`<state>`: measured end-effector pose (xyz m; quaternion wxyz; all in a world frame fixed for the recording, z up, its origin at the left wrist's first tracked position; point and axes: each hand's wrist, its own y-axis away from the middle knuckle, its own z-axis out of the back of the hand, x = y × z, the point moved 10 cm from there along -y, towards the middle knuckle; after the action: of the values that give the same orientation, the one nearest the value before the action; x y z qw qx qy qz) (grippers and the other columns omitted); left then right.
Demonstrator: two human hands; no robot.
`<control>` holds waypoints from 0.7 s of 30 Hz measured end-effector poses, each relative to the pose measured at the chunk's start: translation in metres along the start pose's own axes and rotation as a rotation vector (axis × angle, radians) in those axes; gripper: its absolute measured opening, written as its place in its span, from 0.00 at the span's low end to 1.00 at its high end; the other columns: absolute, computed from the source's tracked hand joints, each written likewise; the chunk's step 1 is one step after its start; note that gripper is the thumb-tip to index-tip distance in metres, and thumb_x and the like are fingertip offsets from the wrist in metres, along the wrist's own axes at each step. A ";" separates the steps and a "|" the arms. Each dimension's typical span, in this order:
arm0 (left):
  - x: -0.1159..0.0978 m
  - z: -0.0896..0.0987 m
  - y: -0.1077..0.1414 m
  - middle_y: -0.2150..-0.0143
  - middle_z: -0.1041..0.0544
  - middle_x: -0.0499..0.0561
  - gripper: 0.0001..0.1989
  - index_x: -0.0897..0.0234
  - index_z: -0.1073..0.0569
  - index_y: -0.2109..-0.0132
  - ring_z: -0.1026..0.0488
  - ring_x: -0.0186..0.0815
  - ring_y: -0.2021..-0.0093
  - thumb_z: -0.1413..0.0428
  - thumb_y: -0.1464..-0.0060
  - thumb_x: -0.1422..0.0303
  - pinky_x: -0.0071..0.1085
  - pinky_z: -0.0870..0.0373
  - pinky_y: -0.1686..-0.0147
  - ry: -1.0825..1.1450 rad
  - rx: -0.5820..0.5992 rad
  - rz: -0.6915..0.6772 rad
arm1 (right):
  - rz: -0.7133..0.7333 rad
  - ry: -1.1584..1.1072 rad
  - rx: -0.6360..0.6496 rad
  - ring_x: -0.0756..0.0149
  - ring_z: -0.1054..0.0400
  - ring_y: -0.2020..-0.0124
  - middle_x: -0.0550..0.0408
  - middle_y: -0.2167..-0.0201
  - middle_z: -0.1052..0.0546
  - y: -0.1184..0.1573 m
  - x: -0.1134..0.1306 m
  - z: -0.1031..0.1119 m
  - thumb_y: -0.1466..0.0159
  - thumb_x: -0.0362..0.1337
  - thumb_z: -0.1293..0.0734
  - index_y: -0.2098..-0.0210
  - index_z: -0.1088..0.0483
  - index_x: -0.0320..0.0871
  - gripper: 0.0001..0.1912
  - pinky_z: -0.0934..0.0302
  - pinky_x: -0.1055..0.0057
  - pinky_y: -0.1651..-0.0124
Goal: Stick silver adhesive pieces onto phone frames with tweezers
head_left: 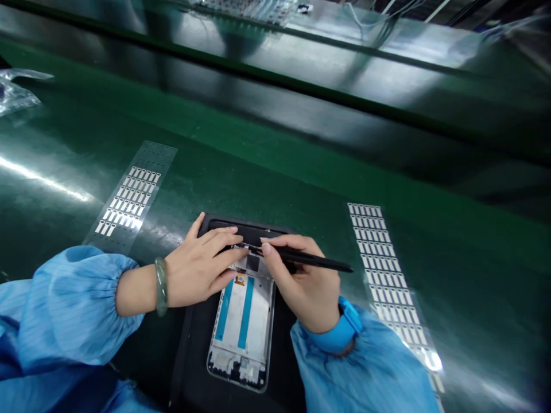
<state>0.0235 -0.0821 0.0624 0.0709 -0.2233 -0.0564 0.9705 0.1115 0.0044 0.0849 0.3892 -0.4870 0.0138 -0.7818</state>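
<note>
A phone mid-frame (258,310) with blue strips on its silvery back lies on a black tray (196,338). My left hand (200,264) rests across the upper left end of this phone frame, fingers stretched out and apart, fingertips touching near the top edge. In my right hand (307,281) is a pair of black tweezers (322,261), pinched between thumb and fingers, with the tip pointing left toward my left fingertips. Whether the tip grips anything small is hidden by my fingers. A small gold flex connector (240,279) shows just below my left fingers.
Clear sheets of small white stickers lie on the green table, one left sheet (129,201) partly used, one right sheet (383,264) beside my right sleeve. Plastic bags (17,94) lie far left. A metal ledge (275,74) runs along the back, with cables above.
</note>
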 end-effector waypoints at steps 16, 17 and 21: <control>0.018 0.015 -0.001 0.58 0.30 0.54 0.10 0.66 0.32 0.54 0.32 0.36 0.52 0.51 0.42 0.70 0.50 0.53 0.37 0.105 -0.198 0.111 | -0.016 -0.174 0.127 0.63 0.27 0.61 0.55 0.63 0.24 0.004 -0.006 -0.008 0.40 0.33 0.32 0.59 0.31 0.46 0.09 0.32 0.64 0.57; 0.020 0.015 0.000 0.58 0.31 0.54 0.09 0.66 0.32 0.55 0.33 0.36 0.51 0.51 0.43 0.70 0.49 0.51 0.38 0.113 -0.212 0.123 | -0.008 -0.176 0.142 0.63 0.27 0.60 0.55 0.63 0.23 0.004 -0.005 -0.009 0.40 0.33 0.32 0.59 0.31 0.46 0.09 0.31 0.65 0.57; 0.022 0.016 -0.001 0.58 0.32 0.54 0.05 0.66 0.31 0.60 0.34 0.37 0.52 0.50 0.44 0.71 0.47 0.47 0.40 0.139 -0.234 0.151 | -0.021 -0.187 0.200 0.63 0.27 0.60 0.54 0.63 0.23 0.004 -0.003 -0.016 0.39 0.35 0.32 0.60 0.31 0.45 0.07 0.31 0.66 0.58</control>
<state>-0.0032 -0.0783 0.0672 -0.0248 -0.3005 -0.1472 0.9420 0.1023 -0.0024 0.0723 0.4272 -0.5169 -0.1055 -0.7343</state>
